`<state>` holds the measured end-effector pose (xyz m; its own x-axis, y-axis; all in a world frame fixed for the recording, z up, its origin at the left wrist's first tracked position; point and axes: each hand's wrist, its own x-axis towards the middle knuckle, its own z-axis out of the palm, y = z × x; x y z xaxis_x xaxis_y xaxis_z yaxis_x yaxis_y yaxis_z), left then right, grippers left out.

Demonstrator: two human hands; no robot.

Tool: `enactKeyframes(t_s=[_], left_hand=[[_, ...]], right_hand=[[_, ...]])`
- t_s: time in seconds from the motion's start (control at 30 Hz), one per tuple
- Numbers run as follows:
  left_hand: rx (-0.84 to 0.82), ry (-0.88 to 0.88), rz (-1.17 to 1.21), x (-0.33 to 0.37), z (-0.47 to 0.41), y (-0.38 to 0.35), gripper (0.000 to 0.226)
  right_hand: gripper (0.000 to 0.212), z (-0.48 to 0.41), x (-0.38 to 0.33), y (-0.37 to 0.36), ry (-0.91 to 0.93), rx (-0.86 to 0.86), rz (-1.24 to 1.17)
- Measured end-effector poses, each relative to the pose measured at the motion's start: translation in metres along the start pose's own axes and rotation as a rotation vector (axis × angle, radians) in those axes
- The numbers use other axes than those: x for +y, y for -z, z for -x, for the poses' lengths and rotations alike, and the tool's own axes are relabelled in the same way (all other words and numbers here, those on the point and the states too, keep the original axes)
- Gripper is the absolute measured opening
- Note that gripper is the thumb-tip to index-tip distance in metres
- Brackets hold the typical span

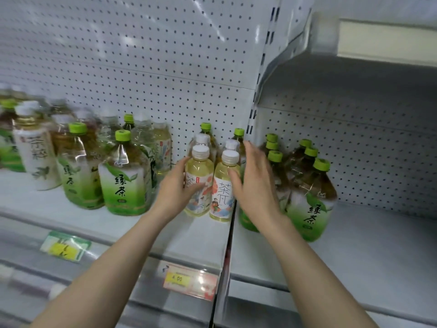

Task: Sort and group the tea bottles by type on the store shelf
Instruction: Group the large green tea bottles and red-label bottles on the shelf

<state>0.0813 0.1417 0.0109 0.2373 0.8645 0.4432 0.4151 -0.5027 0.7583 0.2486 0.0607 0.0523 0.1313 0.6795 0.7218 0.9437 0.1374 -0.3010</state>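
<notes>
Two white-capped tea bottles with picture labels stand side by side at the right end of the left shelf. My left hand wraps around the left one. My right hand lies flat against the right side of the right one, thumb on its front, fingers spread. Two more white-capped bottles and two green-capped ones stand behind them. Green-capped green tea bottles mix with white-capped ones further left. On the right shelf is a group of green-capped bottles.
A white pegboard wall backs both shelves. A vertical divider separates the left and right shelf bays. Price tags hang on the front rail. An upper shelf overhangs at the right. Bare shelf surface lies right of the green bottles.
</notes>
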Motion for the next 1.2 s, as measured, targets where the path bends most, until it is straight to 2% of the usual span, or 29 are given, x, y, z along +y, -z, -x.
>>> enactKeyframes(t_s=[0.2, 0.47, 0.53, 0.67, 0.7, 0.77, 0.83, 0.93, 1.07, 1.13, 1.2], left_hand=[[-0.050, -0.060, -0.010, -0.015, 0.019, 0.023, 0.070], [-0.040, -0.098, -0.085, -0.014, 0.036, 0.038, 0.071], [0.050, -0.156, -0.204, -0.012, 0.038, 0.046, 0.075], [0.472, -0.286, -0.326, -0.017, 0.026, 0.097, 0.059], [0.549, -0.268, -0.341, -0.023, 0.019, 0.114, 0.058], [0.601, -0.163, -0.358, -0.043, 0.003, 0.149, 0.062], [0.537, -0.036, -0.328, -0.066, -0.014, 0.178, 0.070], [0.303, 0.047, -0.227, -0.099, -0.027, 0.202, 0.081], [0.058, 0.034, -0.091, -0.138, -0.028, 0.227, 0.082], [-0.025, -0.029, -0.073, -0.148, -0.031, 0.238, 0.084], [-0.084, -0.074, -0.066, -0.155, -0.036, 0.243, 0.090]], right_hand=[[0.058, -0.022, -0.005, -0.025, -0.058, -0.232, 0.082], [0.058, -0.024, -0.002, -0.034, -0.115, -0.213, 0.083], [0.057, -0.021, -0.005, -0.032, -0.104, -0.176, 0.105], [0.053, -0.015, -0.035, -0.023, 0.004, 0.025, 0.105], [0.052, -0.018, -0.047, -0.022, 0.023, 0.041, 0.075], [0.048, -0.026, -0.075, -0.024, 0.048, 0.033, 0.007], [0.045, -0.036, -0.107, -0.036, 0.073, -0.022, -0.068], [0.050, -0.043, -0.152, -0.072, 0.035, -0.138, -0.142], [0.083, -0.041, -0.178, -0.125, -0.238, -0.437, -0.225], [0.097, -0.034, -0.180, -0.139, -0.339, -0.443, -0.318], [0.107, -0.029, -0.181, -0.146, -0.396, -0.348, -0.357]])
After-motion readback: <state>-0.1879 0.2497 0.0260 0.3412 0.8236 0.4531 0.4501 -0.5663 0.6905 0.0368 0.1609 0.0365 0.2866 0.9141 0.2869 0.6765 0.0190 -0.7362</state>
